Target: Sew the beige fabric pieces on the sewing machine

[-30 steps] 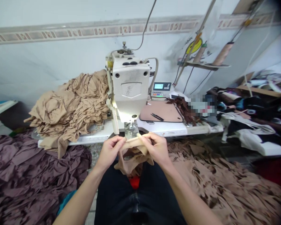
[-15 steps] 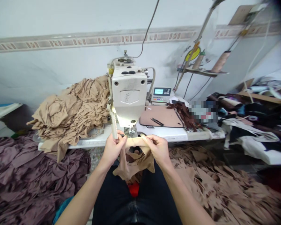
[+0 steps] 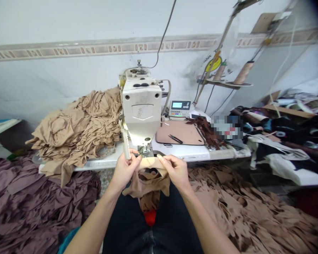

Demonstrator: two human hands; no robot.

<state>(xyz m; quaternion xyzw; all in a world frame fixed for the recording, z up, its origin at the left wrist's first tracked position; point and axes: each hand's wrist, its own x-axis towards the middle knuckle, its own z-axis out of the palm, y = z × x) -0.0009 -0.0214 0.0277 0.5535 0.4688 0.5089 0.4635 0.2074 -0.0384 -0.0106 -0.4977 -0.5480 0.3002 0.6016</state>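
Observation:
A tan fabric garment piece (image 3: pixel 145 185) is stretched between my two hands at the front edge of the sewing table. My left hand (image 3: pixel 125 168) pinches its left end, thumb on top. At the right end, my right hand (image 3: pixel 175 171) grips the same band between thumb and fingers. The rest of the piece hangs down over my lap. Just beyond the band is the lit needle area of a white sewing machine (image 3: pixel 142 109). A pale upright guard (image 3: pixel 125 144) on the machine stands right by my left fingers.
Tan fabric is heaped (image 3: pixel 79 120) left of the machine. Black thread snips (image 3: pixel 175 138) lie on a pinkish mat (image 3: pixel 185 131). Behind are a control box (image 3: pixel 179 108) and thread cones (image 3: pixel 244 72). Purple cloth (image 3: pixel 42 204) and brown cloth (image 3: pixel 241 211) are piled on either side.
The view has shifted slightly, so the machine and table sit a little lower and further left. Both hands keep the same hold on the stretched tan piece.

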